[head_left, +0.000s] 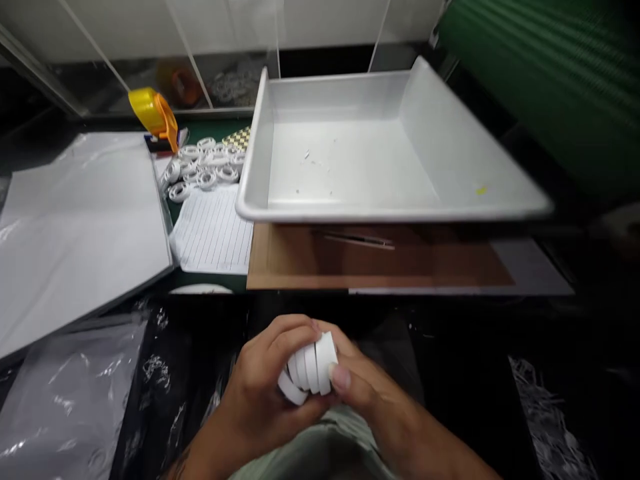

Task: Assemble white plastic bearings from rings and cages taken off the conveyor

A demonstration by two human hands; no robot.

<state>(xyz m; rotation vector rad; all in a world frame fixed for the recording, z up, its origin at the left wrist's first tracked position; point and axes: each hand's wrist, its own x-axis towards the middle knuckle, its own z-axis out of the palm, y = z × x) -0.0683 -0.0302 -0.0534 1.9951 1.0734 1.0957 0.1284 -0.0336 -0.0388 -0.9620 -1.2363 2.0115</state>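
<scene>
Several white rings are stacked side by side between my two hands, low in the middle of the head view. The leftmost ring leans away from the others. My left hand wraps round the stack, fingers over the top and thumb beneath. My right hand closes on the right end of the same stack, its thumb against the nearest ring's edge. The far fingers of my right hand are mostly hidden behind the rings.
A large white tray stands beyond my hands on a brown board. Left of it are a lined paper, a pile of white rings, an orange tape dispenser and plastic-covered white sheets. Clear bags lie lower left.
</scene>
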